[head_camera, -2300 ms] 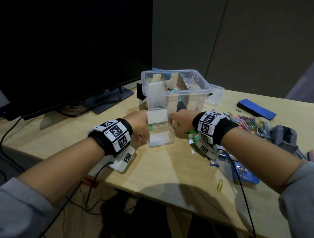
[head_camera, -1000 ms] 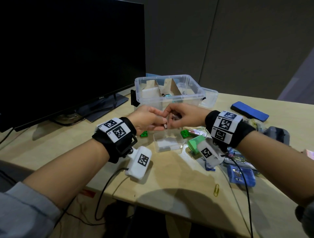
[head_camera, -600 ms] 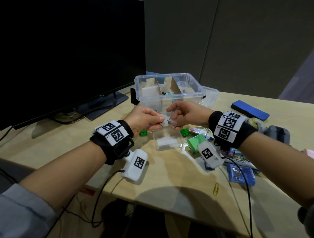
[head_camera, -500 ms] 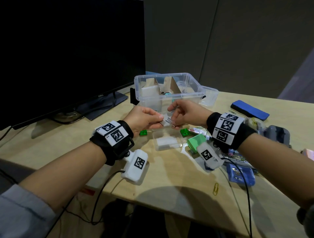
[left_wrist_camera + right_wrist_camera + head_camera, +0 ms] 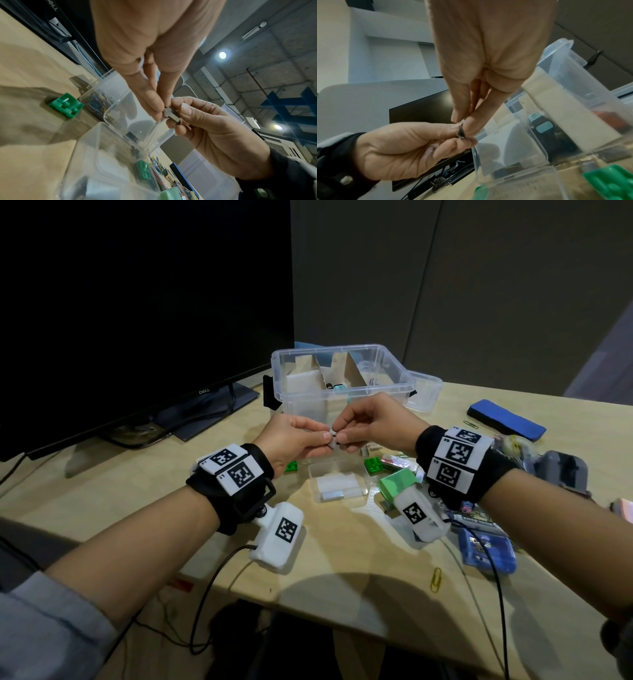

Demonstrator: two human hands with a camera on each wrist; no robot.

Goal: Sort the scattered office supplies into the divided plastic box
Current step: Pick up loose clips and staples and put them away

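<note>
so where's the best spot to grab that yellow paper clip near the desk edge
The yellow paper clip lies flat on the desk, clear of other items. Probably best to come from straight above and pinch across its two long sides near the middle, or slide it to the near edge, since it's thin.
</note>
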